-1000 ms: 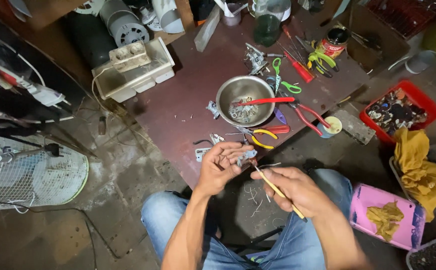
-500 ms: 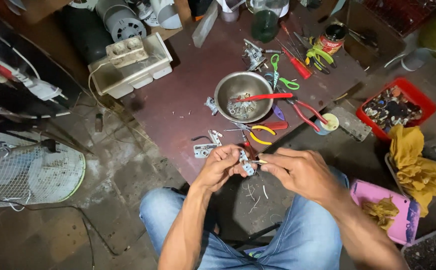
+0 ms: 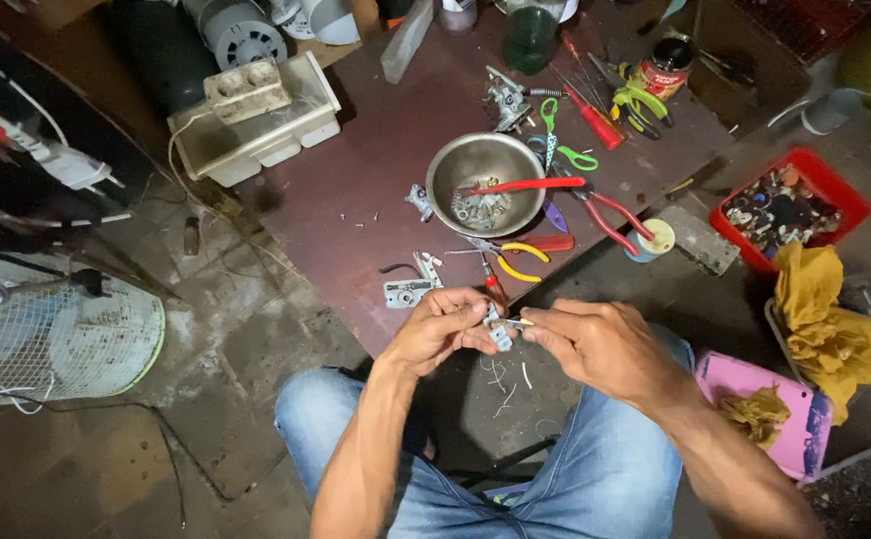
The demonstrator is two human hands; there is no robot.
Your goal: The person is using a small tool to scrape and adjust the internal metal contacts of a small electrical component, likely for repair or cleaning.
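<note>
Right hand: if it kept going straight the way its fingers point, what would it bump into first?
Probably the small metal part at the right hand's fingertips, then the left hand holding it.

Dim workshop light from above; glare on steel bowl [image 3: 485, 183]; corners dark, edges slightly bent; focus sharp.

Small grey metal part [image 3: 496, 329] with a pale blue-white body, held tilted between the fingers [image 3: 470, 321] of both hands above the lap, just off the near edge of the dark worktop [image 3: 375, 190].
</note>
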